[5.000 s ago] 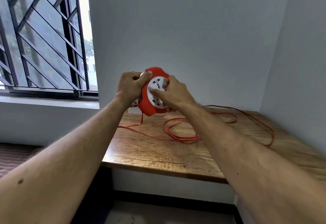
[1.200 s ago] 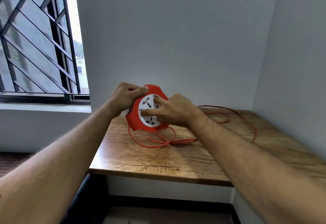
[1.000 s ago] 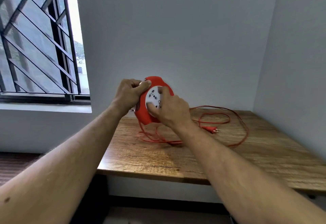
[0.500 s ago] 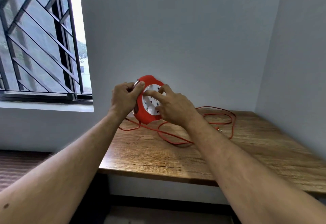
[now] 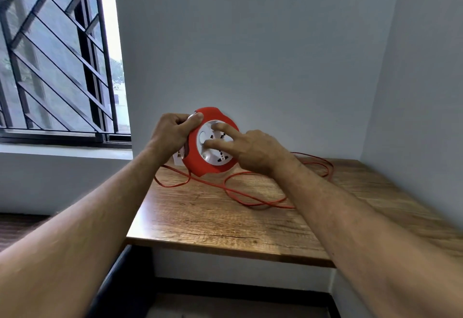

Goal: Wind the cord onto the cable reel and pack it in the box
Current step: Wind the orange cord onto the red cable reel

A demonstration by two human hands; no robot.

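Change: since half a second ago the loose cord [image 5: 253, 198] has slid across the counter [image 5: 225, 227]; the loop by the left wrist has shifted, and the right fingers have walked round the white disc.
Counter edge: nearest me, bare wood at 6 o'clock of the reel.
Cord: slack red loops lie on the counter at 4 to 5 o'clock of the reel, and further loops trail to 3 o'clock near the side wall.
Left hand [image 5: 172, 133]: clenched round the reel's rim at its 10 o'clock, thumb over the top edge.
Right hand [image 5: 253, 151]: two straight fingers press on the white socket face, not curled round anything.
Cable reel [image 5: 200, 164]: held up just above the back of the counter, near the wall.
Facing: socket face is turned towards the person and slightly right; its spin axis runs roughly near to far, disc on edge.
Risk: I'd say the slack loops could cross and snag as they are drawn in, or the fingers could slip off the smooth disc.
Box: a white carton may sit behind the reel, mostly hidden.
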